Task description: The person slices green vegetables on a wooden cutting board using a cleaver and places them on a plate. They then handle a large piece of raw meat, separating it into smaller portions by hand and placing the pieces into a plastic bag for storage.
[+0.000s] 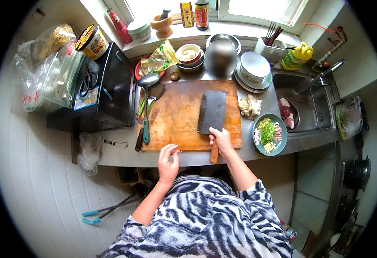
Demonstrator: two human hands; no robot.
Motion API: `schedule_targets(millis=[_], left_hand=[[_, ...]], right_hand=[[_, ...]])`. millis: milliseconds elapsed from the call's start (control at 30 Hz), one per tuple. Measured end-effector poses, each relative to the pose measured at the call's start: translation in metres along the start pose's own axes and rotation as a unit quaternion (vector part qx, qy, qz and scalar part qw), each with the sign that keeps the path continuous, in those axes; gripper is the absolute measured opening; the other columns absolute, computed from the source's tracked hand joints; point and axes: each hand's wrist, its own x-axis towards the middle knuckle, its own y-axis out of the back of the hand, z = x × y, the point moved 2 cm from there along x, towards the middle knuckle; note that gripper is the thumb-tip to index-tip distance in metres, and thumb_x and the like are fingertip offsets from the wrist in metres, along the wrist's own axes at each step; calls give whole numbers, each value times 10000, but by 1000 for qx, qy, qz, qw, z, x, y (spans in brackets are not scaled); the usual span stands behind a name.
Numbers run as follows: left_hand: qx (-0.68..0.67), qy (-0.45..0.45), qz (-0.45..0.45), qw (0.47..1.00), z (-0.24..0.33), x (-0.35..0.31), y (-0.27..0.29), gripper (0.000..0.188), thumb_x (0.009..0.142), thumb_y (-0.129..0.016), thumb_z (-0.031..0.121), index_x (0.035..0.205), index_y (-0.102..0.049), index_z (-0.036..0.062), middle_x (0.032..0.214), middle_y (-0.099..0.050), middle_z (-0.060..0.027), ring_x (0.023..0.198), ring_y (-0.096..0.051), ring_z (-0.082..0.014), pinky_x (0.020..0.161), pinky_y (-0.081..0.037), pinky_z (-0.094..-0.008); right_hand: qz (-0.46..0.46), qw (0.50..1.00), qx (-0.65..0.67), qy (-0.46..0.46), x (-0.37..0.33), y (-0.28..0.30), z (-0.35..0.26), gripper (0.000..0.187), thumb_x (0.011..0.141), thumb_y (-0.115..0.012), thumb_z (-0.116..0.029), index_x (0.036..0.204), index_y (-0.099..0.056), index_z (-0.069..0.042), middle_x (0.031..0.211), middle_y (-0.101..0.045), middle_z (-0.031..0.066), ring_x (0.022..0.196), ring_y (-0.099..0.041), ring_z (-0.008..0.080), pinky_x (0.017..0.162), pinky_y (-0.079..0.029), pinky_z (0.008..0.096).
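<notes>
My right hand (221, 141) is closed round the neck of a cleaver (212, 112), where the wooden handle meets the broad dark blade. The blade points away from me over the right part of a wooden cutting board (175, 114). At the board's front edge, my left hand (168, 163) is loosely bent with its fingers apart, and I make out nothing in it. A ladle (146, 107) with a green handle lies along the board's left side, beside a dark spatula and some green stalks. Right of the board sits a blue-green plate (256, 144) of chopped green, pale yellow and pinkish pieces.
A sink (298, 79) on the right holds a bowl with raw meat (286, 115). Stacked bowls (254, 68) and a crumpled pale bundle (249, 107) stand by the board. On the left is a black appliance (118, 86) carrying scissors (87, 81) and a noodle cup (93, 42).
</notes>
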Motion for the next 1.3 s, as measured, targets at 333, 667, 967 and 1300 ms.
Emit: schedule_targets(millis=[333, 667, 967, 1300], left_hand=[[-13, 61, 31, 998, -45, -5, 73, 205, 875, -523, -82, 1053, -618, -42, 1098, -559, -100, 862, -648, -175, 805, -548, -298], [-37, 25, -66, 997, -18, 11, 26, 199, 861, -563, -77, 1044, -625, -32, 1063, -587, -107, 870, -643, -180, 790, -546, -292], [-35, 4, -134, 990, 36, 3, -53, 175, 871, -631, 4, 1045, -641, -9, 1006, -611, -83, 870, -620, -163, 798, -501, -281], [31, -14, -223, 974, 92, -43, -173, 183, 860, -644, 42, 1037, -667, 3, 943, -647, -91, 872, -633, -163, 821, -497, -287]], right_hand=[[167, 860, -471, 106, 43, -33, 9, 606, 898, -593, -458, 1000, -533, 136, 935, -648, 324, 913, -668, 402, 785, -535, 452], [41, 877, -464, 120, -41, -41, -17, 406, 874, -657, -247, 1159, -589, 34, 1083, -665, 208, 1008, -648, 309, 889, -506, 394], [86, 977, -195, -17, -168, 83, -3, 271, 942, -608, -212, 1130, -625, -17, 915, -673, 56, 783, -653, 115, 636, -533, 261], [238, 963, -123, -9, -211, 236, -19, 237, 993, -528, -202, 1139, -590, -26, 969, -655, 78, 756, -652, 121, 614, -534, 245]])
